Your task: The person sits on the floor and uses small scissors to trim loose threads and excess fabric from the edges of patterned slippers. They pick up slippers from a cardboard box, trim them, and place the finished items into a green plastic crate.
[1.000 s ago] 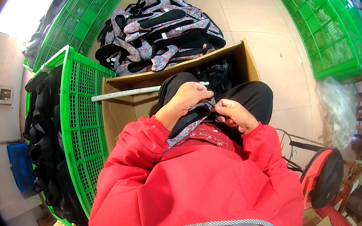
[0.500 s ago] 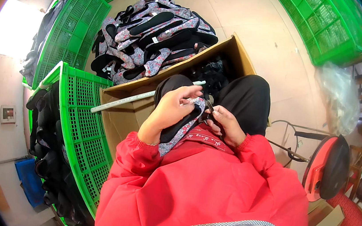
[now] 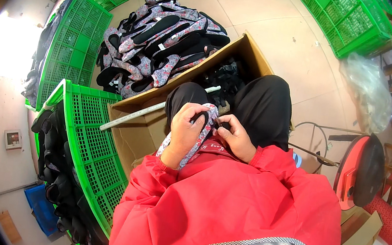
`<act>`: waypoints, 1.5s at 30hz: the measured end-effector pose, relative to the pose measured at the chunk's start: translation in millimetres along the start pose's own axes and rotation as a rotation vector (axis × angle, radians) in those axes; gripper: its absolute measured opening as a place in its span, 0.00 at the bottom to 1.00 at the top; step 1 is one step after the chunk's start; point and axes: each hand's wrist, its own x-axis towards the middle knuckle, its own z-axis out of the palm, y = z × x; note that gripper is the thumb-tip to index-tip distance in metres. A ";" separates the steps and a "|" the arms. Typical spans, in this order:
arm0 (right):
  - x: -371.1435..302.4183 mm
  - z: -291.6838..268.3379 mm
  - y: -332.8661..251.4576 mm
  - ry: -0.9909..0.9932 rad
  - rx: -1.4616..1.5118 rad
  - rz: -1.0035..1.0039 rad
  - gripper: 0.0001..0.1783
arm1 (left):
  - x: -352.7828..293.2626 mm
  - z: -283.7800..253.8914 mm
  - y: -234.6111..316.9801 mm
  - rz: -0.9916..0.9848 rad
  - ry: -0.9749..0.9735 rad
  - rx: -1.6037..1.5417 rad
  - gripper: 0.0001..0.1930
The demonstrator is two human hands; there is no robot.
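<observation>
My left hand (image 3: 186, 132) is closed round a floral cloth slipper (image 3: 212, 112) with black parts, held above my lap. The slipper slants from its upper end near my fingertips down past my wrist. Close beside it, my right hand (image 3: 238, 139) pinches a small dark tool (image 3: 217, 122), perhaps thread snips, at the slipper's edge. Most of that tool is hidden by my fingers. A cardboard box (image 3: 255, 56) stands beyond and around my knees, with a dark tangle of black pieces (image 3: 225, 80) inside.
A white rod (image 3: 139, 115) lies across the box. Beyond it is a heap of floral slippers (image 3: 159, 38) on the floor. A green crate (image 3: 95, 135) with black slippers stands at left, more crates (image 3: 73, 36) behind. At right are a plastic bag (image 3: 366, 93) and a round red-and-black object (image 3: 362, 170).
My left hand has lowered and its fingers have closed in on the slipper, whose upper end has tilted. The right hand has shifted slightly, with the tool now mostly covered by its fingers.
</observation>
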 end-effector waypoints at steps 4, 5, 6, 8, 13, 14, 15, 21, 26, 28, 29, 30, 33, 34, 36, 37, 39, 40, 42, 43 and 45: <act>2.6 4.1 3.3 0.017 -0.374 -0.188 0.16 | -3.3 3.3 -1.0 -0.025 0.034 0.018 0.11; 2.8 4.9 2.4 0.026 -0.434 -0.198 0.17 | -4.1 4.5 -2.4 -0.033 0.037 0.022 0.11; 2.8 6.3 0.8 0.035 -0.495 -0.208 0.17 | -4.6 5.5 -3.0 -0.042 0.040 0.026 0.11; 3.4 7.4 1.7 0.055 -0.536 -0.207 0.18 | -4.8 7.3 -2.5 -0.039 0.051 0.037 0.11; 5.5 6.4 15.1 0.109 -0.517 -0.242 0.18 | -6.5 10.3 -1.0 -0.068 0.064 0.042 0.11; 6.1 6.3 17.3 0.119 -0.514 -0.241 0.17 | -7.1 10.8 -0.3 -0.078 0.066 0.035 0.11; 6.6 6.4 19.2 0.129 -0.510 -0.241 0.17 | -7.6 11.3 0.1 -0.087 0.067 0.028 0.11; 8.2 7.6 19.2 0.161 -0.580 -0.270 0.16 | -8.4 12.7 0.1 -0.085 0.077 0.043 0.11; 7.5 9.7 16.4 0.178 -0.617 -0.270 0.16 | -8.0 13.3 -1.7 -0.077 0.076 0.054 0.09; 7.4 10.5 16.9 0.183 -0.607 -0.268 0.16 | -8.4 13.7 -3.1 -0.072 0.081 0.051 0.09; 7.0 11.5 15.7 0.188 -0.614 -0.273 0.15 | -8.6 14.5 -3.2 -0.068 0.084 0.051 0.09; 6.5 13.0 13.4 0.192 -0.621 -0.278 0.15 | -8.7 14.8 -3.5 -0.063 0.088 0.052 0.09; 7.0 12.3 15.5 0.197 -0.607 -0.267 0.14 | -8.5 14.5 -4.3 -0.057 0.090 0.063 0.09; 7.2 11.8 16.6 0.197 -0.596 -0.259 0.14 | -8.4 14.2 -3.6 -0.060 0.090 0.065 0.09; 7.0 12.4 14.7 0.202 -0.612 -0.262 0.14 | -7.9 14.2 -2.9 -0.067 0.088 0.065 0.09; 6.8 12.9 13.5 0.204 -0.621 -0.263 0.14 | -7.9 14.4 -3.1 -0.062 0.088 0.072 0.09; 6.5 15.1 10.7 0.222 -0.653 -0.278 0.13 | -7.6 14.2 -3.1 -0.052 0.088 0.088 0.08; 6.6 15.8 10.0 0.230 -0.669 -0.286 0.13 | -7.7 14.4 -3.7 -0.052 0.087 0.085 0.08; 7.4 14.5 11.8 0.229 -0.531 -0.220 0.11 | -8.3 14.5 -4.8 -0.053 0.085 0.080 0.08; 8.0 13.0 13.8 0.227 -0.462 -0.187 0.10 | -8.4 14.2 -4.2 -0.043 0.090 0.087 0.08; 14.4 12.4 13.8 0.248 -0.202 -0.156 0.07 | -7.7 13.6 -2.1 -0.021 0.097 0.098 0.07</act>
